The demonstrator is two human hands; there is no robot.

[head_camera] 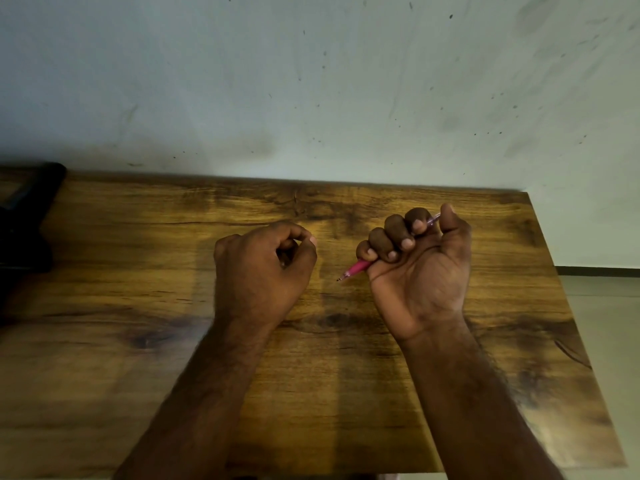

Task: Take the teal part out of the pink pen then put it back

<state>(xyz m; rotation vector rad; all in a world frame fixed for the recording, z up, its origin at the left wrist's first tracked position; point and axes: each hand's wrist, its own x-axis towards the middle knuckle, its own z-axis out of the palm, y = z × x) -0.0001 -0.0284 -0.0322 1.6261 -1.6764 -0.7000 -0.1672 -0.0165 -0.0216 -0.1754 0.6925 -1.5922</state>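
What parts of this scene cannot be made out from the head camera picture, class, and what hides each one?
1. Pink pen middle: wrapped by the right hand; only the tip and rear end show.
2. Teal part: not visible, so in or out cannot be told.
3. Left hand: curled fingers hide whether it holds anything.
4. Dark object on the wooden table: cut by the left edge, blurred.

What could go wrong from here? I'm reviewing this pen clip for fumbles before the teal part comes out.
1. The right hand wraps the pink pen in a full fist, so most of the barrel is covered; the left hand has only the short tip end to grasp.
2. No teal part shows, so pulling blind may tug the wrong piece.
3. The pen is above the wooden table, near its right edge; a freed piece could roll off.
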